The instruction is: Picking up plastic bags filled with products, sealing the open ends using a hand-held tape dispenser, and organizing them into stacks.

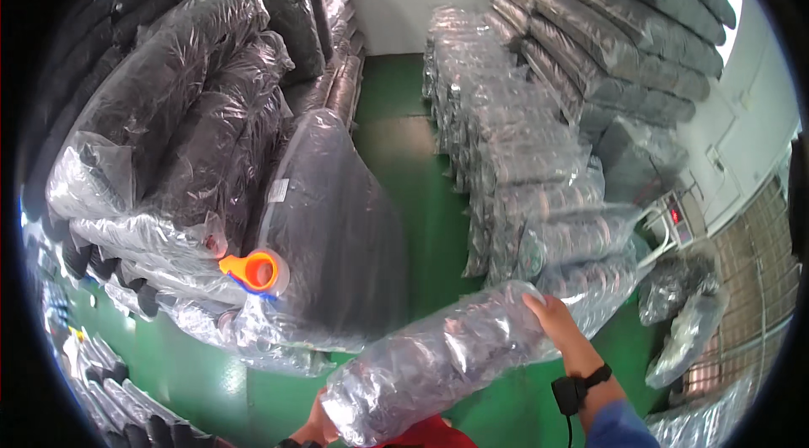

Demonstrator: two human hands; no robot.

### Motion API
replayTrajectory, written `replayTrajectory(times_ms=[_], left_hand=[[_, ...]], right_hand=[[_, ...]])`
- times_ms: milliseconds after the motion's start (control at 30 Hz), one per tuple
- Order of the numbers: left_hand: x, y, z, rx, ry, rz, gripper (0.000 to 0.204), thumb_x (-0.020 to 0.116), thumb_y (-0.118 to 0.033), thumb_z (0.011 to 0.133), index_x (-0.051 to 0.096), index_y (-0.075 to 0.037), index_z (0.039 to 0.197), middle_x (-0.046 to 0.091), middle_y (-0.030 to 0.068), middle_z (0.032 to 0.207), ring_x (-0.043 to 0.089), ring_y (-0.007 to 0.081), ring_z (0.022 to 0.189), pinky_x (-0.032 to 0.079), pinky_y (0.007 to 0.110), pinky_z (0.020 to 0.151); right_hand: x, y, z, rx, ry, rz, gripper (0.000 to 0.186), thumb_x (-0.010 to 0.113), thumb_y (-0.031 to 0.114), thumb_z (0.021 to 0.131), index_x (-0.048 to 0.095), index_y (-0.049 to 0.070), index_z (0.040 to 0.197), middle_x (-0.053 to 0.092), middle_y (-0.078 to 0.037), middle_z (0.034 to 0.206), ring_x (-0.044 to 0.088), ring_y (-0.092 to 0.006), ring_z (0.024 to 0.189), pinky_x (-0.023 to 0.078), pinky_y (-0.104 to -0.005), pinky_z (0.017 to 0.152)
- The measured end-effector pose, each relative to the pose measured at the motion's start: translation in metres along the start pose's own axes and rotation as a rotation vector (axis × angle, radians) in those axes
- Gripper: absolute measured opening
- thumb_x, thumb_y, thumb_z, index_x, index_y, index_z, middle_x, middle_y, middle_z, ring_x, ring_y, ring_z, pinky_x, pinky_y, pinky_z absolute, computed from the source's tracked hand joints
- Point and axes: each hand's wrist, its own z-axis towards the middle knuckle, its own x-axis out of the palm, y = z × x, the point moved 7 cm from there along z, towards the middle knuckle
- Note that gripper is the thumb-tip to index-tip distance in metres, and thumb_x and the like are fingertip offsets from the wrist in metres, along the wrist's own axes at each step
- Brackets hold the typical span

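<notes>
Your left hand, partly hidden, grips the plastic-wrapped bundle's near end | your right hand clasps its far end | bundle spans between both, likely balancing its length | wrapped bundle row beyond right hand, seemingly packed tight for space

Left grip low, seemingly curled, right grip higher, forearm outstretched

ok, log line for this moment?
held: plastic-wrapped cylindrical package | left hand: left end | right hand: right end | nearby: orange tape dispenser, row of wrapped packages
</notes>
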Motion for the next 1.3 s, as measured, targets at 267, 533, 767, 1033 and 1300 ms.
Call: replayTrajectory(times_ms=[267, 533, 767, 1033, 1300], left_hand=[[0.13, -0.088, 0.091, 0.17, 0.088, -0.125, 0.056, 0.036, -0.041, 0.096, 0.045, -0.006, 0.139, 0.05, 0.0147, 0.139, 0.049, 0.0341, 0.125, 0.039, 0.053, 0.106], [0.245, -0.188, 0.185, 0.234, 0.122, -0.153, 0.058, 0.038, -0.044, 0.095, 0.044, -0.006, 0.139, 0.05, 0.0148, 0.139, 0.049, 0.035, 0.126, 0.038, 0.053, 0.107], [0.351, -0.298, 0.318, 0.364, 0.055, -0.21, 0.06, 0.039, -0.047, 0.094, 0.044, -0.007, 0.139, 0.05, 0.015, 0.139, 0.048, 0.0357, 0.126, 0.037, 0.054, 0.108], [0.456, -0.437, 0.425, 0.511, -0.054, -0.293, 0.063, 0.04, -0.05, 0.093, 0.044, -0.008, 0.14, 0.049, 0.0152, 0.14, 0.048, 0.0366, 0.126, 0.036, 0.054, 0.108], [0.537, -0.629, 0.578, 0.552, 0.106, -0.411, 0.056, 0.045, -0.044, 0.096, 0.046, -0.007, 0.139, 0.051, 0.0131, 0.139, 0.05, 0.0336, 0.125, 0.037, 0.053, 0.108]], right_hand=[[0.03, 0.22, 0.16, -0.295, 0.084, -0.223, 0.072, 0.061, 0.066, 0.082, 0.067, -0.005, 0.096, 0.064, -0.012, 0.073, 0.061, -0.0232, 0.07, 0.047, -0.0358, 0.066], [0.031, 0.378, 0.326, -0.454, 0.099, -0.176, 0.073, 0.056, 0.068, 0.084, 0.069, -0.003, 0.096, 0.069, -0.017, 0.084, 0.066, -0.0281, 0.08, 0.049, -0.0391, 0.073], [0.032, 0.493, 0.541, -0.656, 0.107, -0.17, 0.058, 0.056, 0.055, 0.089, 0.066, -0.002, 0.09, 0.067, -0.018, 0.078, 0.065, -0.0286, 0.076, 0.047, -0.0405, 0.07], [0.097, 0.646, 0.754, -0.728, 0.229, -0.232, 0.049, 0.054, 0.045, 0.092, 0.064, -0.004, 0.091, 0.065, -0.019, 0.079, 0.062, -0.0284, 0.073, 0.046, -0.0385, 0.068], [0.127, 0.751, 0.968, -0.838, 0.103, -0.169, 0.04, 0.052, 0.036, 0.094, 0.064, -0.002, 0.095, 0.066, -0.019, 0.082, 0.062, -0.028, 0.076, 0.046, -0.0375, 0.072]])
